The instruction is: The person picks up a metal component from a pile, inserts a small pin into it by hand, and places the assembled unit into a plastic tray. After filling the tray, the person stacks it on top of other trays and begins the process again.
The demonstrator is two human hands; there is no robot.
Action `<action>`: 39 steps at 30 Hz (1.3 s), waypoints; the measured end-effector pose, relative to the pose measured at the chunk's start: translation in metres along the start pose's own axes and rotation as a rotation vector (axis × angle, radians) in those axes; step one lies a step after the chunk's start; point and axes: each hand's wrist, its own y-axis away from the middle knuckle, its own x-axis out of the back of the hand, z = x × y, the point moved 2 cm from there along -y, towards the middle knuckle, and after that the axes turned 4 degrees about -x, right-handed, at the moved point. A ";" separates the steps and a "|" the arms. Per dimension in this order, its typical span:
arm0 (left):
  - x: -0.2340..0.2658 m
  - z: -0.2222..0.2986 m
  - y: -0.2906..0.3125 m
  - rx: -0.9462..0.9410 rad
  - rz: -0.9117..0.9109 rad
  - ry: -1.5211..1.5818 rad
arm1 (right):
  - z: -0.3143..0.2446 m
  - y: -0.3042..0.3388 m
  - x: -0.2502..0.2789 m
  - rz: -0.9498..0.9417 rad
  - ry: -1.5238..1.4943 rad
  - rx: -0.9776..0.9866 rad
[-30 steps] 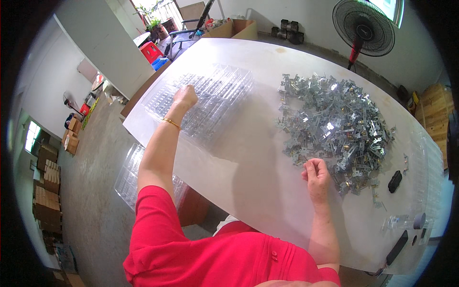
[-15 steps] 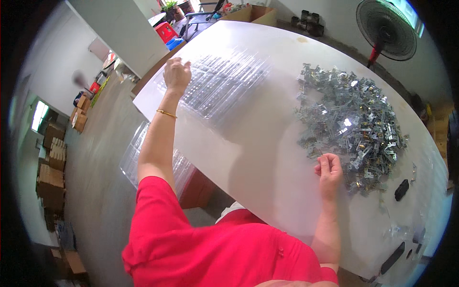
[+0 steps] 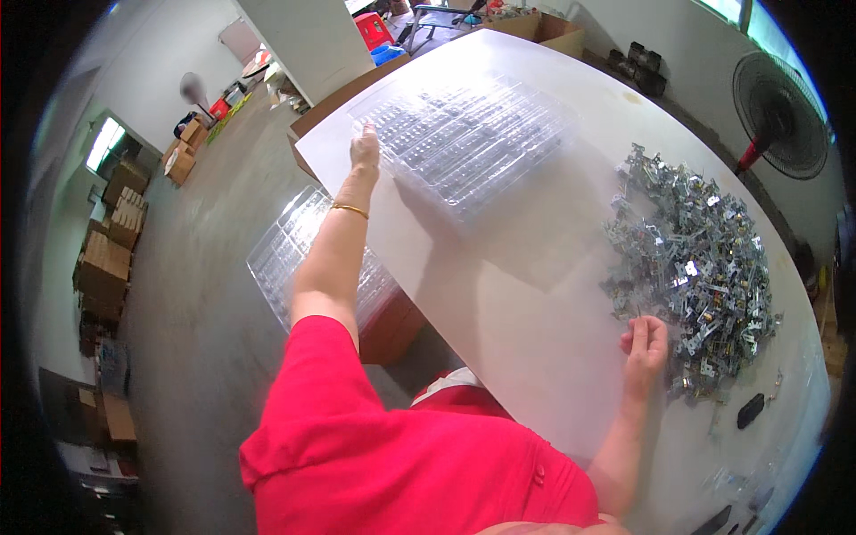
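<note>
A clear plastic tray (image 3: 486, 147) with rows of ridged compartments is at the far side of the white table (image 3: 526, 330). My left hand (image 3: 365, 150) closes on its left edge, arm stretched out. Whether other trays lie beneath it I cannot tell. On the right spreads a heap of small metal parts (image 3: 704, 276), silvery with some brassy bits. By the near left side of that heap is my right hand (image 3: 646, 346), thumb and fingertips pinched together. Anything between those fingertips is too small to make out.
More clear trays (image 3: 308, 241) rest on a reddish-brown box (image 3: 392, 332) left of the table. A black object (image 3: 751, 411) lies near the table's right side. Behind stand a fan (image 3: 777, 116) and an open cardboard box (image 3: 557, 36). Cartons (image 3: 105, 267) line the left wall.
The whole view has swung, shifting the table and heap rightward in the picture. My left hand has moved from over the tray's far left corner to its left edge. My right hand stays pinched beside the heap.
</note>
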 end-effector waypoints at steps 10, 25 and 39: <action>-0.039 -0.017 -0.004 -0.626 0.047 -1.017 | -0.006 0.006 -0.001 0.003 0.026 -0.043; -0.044 -0.014 0.000 -0.165 0.009 -0.423 | -0.006 0.005 -0.002 0.006 0.025 -0.002; -0.025 -0.008 0.005 -0.228 -0.060 -0.582 | -0.007 0.005 -0.004 -0.005 0.019 0.000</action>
